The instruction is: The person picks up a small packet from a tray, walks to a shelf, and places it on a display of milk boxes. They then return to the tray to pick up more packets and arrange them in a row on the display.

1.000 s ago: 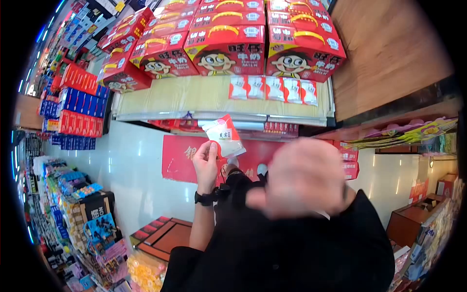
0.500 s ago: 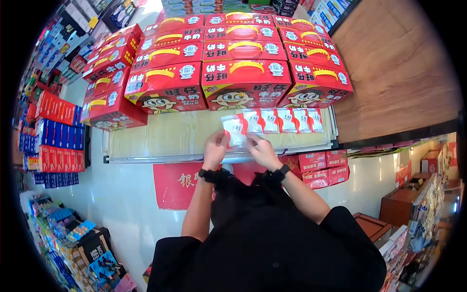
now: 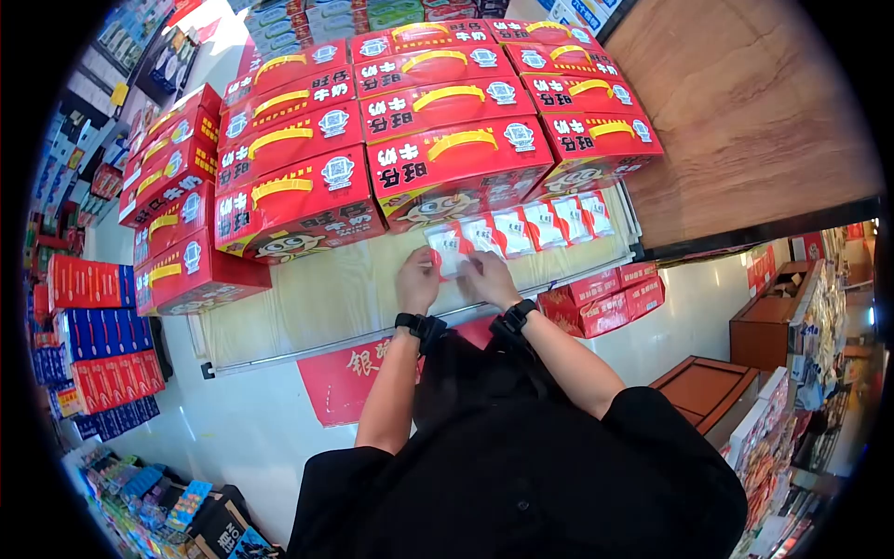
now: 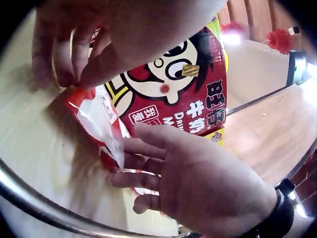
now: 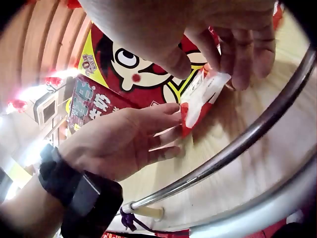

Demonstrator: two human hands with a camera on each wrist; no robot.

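Pale shelf [image 3: 307, 312] above glossy floor [image 3: 233, 415] bears packets [image 3: 512, 229] and red cartons [image 3: 456, 172].

The left forearm [image 3: 391, 396] runs nearly straight forward, while the right forearm [image 3: 570, 365] slants inward across the front of the body. The two hands meet close together, palms turned towards each other. The left hand [image 3: 418, 282] pinches with thumb and fingertips; the right hand [image 3: 490, 280] has loosely bent, slightly fanned fingers, their grip hard to tell.
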